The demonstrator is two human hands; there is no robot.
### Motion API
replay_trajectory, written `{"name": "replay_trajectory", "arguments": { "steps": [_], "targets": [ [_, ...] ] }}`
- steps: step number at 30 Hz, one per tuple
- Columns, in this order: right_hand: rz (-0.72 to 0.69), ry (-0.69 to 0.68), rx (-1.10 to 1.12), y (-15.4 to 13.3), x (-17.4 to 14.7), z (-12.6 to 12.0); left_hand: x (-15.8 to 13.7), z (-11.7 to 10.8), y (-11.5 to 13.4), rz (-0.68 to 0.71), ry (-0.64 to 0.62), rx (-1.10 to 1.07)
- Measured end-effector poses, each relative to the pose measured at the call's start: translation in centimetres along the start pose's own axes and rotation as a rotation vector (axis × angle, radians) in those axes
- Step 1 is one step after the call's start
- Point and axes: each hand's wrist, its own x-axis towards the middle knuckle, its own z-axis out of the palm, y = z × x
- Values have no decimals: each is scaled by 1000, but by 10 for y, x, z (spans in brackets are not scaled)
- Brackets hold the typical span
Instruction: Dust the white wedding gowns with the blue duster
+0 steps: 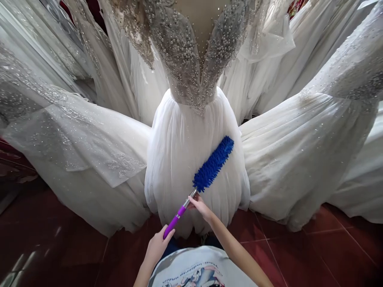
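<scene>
A bright-blue, shaggy fabric duster (213, 164) on a purple-and-silver tubular stick (181, 211) slants across the centre of the frame, before a gown's gathered white tulle skirt (172, 147); whether it touches is unclear. At lower centre, the left hand (158, 243) is wrapped around the purple end; the right hand (201, 207), fingers curled, holds the silver part near the duster. Swept carelessly upward, the strands could snag the pearl-beaded grey bodice (182, 56) at upper centre; hard pressure could crumple the tulle. No container can be made out.
</scene>
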Motion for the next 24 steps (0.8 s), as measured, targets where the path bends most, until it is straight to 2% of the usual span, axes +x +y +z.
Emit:
{"name": "replay_trajectory", "arguments": {
  "steps": [4, 7, 9, 12, 15, 17, 19, 21, 24],
  "targets": [
    [162, 13, 50, 50, -4, 4, -3, -3, -41, -14, -112, 19],
    [294, 63, 122, 85, -12, 15, -3, -16, -74, 32, -208, 76],
    [371, 127, 177, 109, -18, 36, 0, -30, -100, 81, -261, 152],
    [456, 217, 271, 144, -26, 84, 10, -57, -142, 124, -301, 296],
    [456, 287, 387, 166, -32, 131, 22, -90, -172, 212, -299, 420],
    [397, 332, 460, 165, -35, 148, 28, -113, -178, 287, -275, 477],
    [304, 377, 512, 151, -37, 153, 32, -135, -173, 375, -229, 470],
    [185, 420, 547, 124, -35, 152, 34, -153, -160, 463, -160, 397],
    [-86, 469, 512, 71, -21, 159, 38, -175, -140, 543, -72, 254]
  ]
}}
